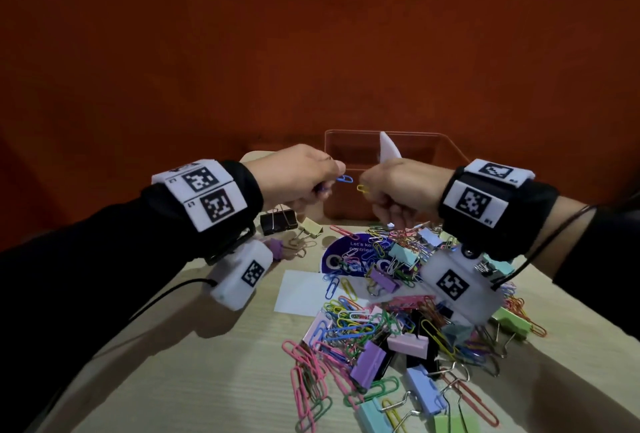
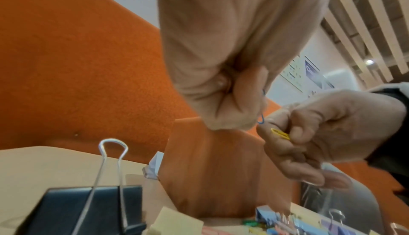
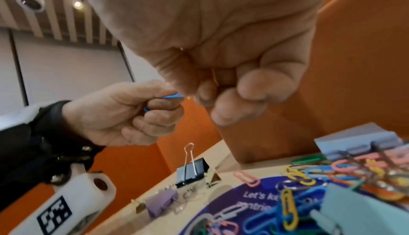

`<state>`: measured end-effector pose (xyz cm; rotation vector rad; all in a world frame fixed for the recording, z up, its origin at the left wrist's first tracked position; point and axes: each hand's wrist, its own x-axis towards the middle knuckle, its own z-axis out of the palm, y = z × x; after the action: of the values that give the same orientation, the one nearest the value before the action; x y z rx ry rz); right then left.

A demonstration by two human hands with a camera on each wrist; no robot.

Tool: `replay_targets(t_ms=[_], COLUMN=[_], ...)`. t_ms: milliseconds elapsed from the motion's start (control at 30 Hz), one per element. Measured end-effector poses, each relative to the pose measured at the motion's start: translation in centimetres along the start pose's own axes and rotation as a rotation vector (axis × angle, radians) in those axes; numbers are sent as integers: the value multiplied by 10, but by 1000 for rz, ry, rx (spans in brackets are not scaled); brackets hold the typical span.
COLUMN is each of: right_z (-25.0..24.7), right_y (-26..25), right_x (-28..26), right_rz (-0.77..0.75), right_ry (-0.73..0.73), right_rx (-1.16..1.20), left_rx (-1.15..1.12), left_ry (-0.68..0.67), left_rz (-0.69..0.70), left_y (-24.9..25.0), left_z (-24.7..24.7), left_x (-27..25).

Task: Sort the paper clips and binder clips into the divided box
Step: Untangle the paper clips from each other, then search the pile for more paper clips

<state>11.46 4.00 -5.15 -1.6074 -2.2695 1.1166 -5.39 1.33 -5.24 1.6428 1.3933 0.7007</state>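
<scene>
Paper clips and binder clips (image 1: 391, 321) lie heaped in many colours on the worktop (image 1: 194, 363), most of them at its near right, some over a round purple sticker (image 1: 346, 259) and a white card (image 1: 301, 290). Beyond the heap stands the divided box (image 1: 429, 145), clear-walled, with a white divider (image 1: 388, 152) rising inside; what it holds cannot be made out, as both hands block its front. The left hand (image 1: 298, 173) pinches a blue paper clip (image 1: 345, 179) in curled fingers. The right hand (image 1: 398, 190) pinches a yellow paper clip (image 1: 363, 189) the same way. The two clips are held close together in front of the box. A black binder clip (image 1: 277, 221) stands apart at the far left, near a purple one (image 3: 161, 202).
</scene>
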Motion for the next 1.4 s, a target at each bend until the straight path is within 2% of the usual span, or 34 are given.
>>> replay_targets(t_ms=[67, 200, 267, 367, 433, 500, 567, 667, 733, 833, 967, 1100, 1300, 1400], right_z=[-3, -6, -7, -8, -8, -6, -3, 5, 10, 18, 24, 33, 46, 50], right_y=[1, 9, 11, 10, 8, 5, 4, 3, 1, -7, -21, -26, -25, -26], right_x=[1, 0, -2, -3, -3, -1, 2, 5, 8, 16, 25, 30, 36, 36], right_rz=[30, -32, -43, -50, -31, 10, 58, 21, -75, -108, -160, -234, -208, -146], right_ry=[-46, -138, -184, -234, -258, -244, -141, 47, 52, 14, 18, -12, -27, -58], right_rx=[129, 599, 756, 890, 892, 776, 571, -11, -398, -667, -876, -1036, -1142, -1116], left_rx=[-69, -195, -259, -289, -279, -258, -210, -204, -232, -279, -400, -411, -384, -382], left_ry=[-23, -85, -115, -132, -133, -133, -107, -78, -79, -79, -128, -185, -177, -182], left_rz=[-13, -41, -51, -62, -65, -66, -71, -87, -98, -118, -179, -213, -224, -233], left_y=[3, 1, -2, -3, -4, -4, -4, -4, -6, -6, -3, 0, -2, -2], left_z=[-3, -5, -4, -3, -3, -4, -6, -8, -10, -12, -17, -21, -19, -17], left_x=[1, 2, 2, 0, 1, 2, 3, 2, 1, -2, -6, -10, -15, -19])
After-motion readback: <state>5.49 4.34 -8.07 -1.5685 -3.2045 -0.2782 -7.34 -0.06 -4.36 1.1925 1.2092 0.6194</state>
